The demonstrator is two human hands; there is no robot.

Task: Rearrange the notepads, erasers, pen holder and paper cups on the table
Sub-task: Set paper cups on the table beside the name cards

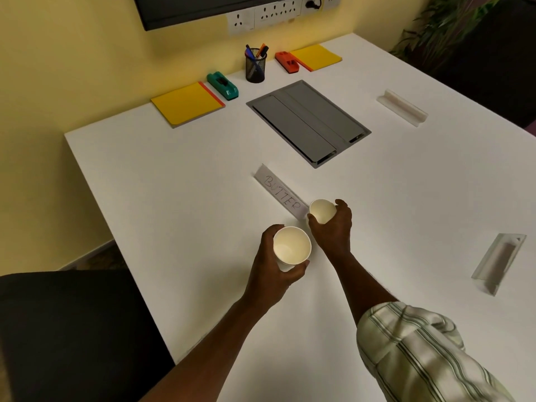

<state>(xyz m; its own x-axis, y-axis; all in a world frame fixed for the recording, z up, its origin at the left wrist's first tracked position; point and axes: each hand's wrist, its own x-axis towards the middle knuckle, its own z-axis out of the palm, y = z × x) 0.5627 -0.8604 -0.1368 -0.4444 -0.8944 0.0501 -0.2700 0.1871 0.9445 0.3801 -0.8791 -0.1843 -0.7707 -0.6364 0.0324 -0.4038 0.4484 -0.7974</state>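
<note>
My left hand (271, 269) grips a white paper cup (291, 246) near the table's middle front, its mouth facing up. My right hand (333, 227) grips a second paper cup (322, 210) just beyond it, tilted toward me. At the far edge stand a black mesh pen holder (255, 68) with pens, a green eraser (222, 86) beside a yellow notepad (187, 104) to its left, and an orange eraser (287, 62) beside another yellow notepad (317, 57) to its right.
A name card reading BUTTER (280, 191) lies flat just beyond the cups. A grey cable hatch (307, 123) is set in the white table (174, 198). Clear card stands sit at the right (401, 107) and near right (499, 262). A dark chair (72, 329) is at the lower left.
</note>
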